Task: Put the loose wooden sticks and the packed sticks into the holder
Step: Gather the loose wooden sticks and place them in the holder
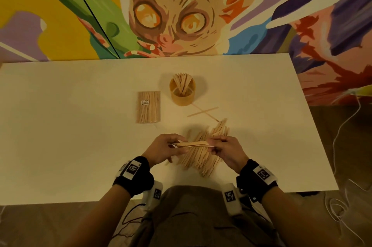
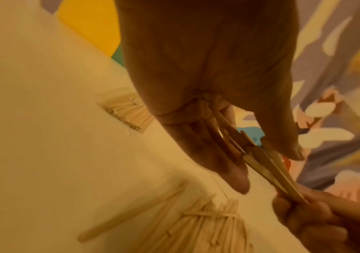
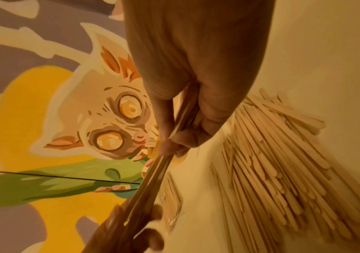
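While both hands hover over the loose stick pile (image 1: 203, 149) near the worktop's (image 1: 70, 126) front edge, a small bundle of sticks (image 1: 192, 144) lies level between them, likely being squared up for a clean drop. Left hand (image 1: 165, 149) grip pinches one end, right hand (image 1: 226, 151) grip curls round the other, wrists raised. Bamboo holder (image 1: 182, 93), part-filled, stands upright mid-worktop; packed sticks (image 1: 148, 106) lie flat just left of it; two stray sticks (image 1: 203, 112) cross in front.
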Demonstrator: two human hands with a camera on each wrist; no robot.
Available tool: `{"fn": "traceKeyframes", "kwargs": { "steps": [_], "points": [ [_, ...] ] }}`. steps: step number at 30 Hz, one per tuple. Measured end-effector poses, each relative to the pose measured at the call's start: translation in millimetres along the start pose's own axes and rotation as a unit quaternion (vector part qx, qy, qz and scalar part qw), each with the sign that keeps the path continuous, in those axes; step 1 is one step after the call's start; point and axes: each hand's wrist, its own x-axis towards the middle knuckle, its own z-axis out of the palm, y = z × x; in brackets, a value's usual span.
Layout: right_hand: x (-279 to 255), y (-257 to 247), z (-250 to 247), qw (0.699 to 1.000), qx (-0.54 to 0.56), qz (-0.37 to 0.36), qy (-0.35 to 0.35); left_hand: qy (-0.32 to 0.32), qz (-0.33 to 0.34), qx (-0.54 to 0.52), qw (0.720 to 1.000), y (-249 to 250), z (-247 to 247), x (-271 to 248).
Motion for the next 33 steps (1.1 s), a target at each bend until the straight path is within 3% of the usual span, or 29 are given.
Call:
{"fn": "traceKeyframes", "kwargs": {
  "steps": [8,19,28,33],
  "points": [
    [-2.4,1.2,33.4,0.999,0.007,-0.020,-0.034,0.079,0.014,-0.128,0.988,4.8,20.2,-2.2],
    [2.0,-4.2,35.3,0.998,0.004,-0.034,-0.044,0.108,0.021,-0.193,0.975,4.0,19.1,1.8],
    [8.1,-25.0,29.7,0.996,0.004,0.066,-0.064,0.102,0.038,-0.207,0.972,3.8,6.3,9.8],
    [15.3,-33.3,34.8,0.994,-0.003,0.064,-0.088,0.074,0.039,-0.192,0.978,5.6,4.1,18.4]
  ]
}}
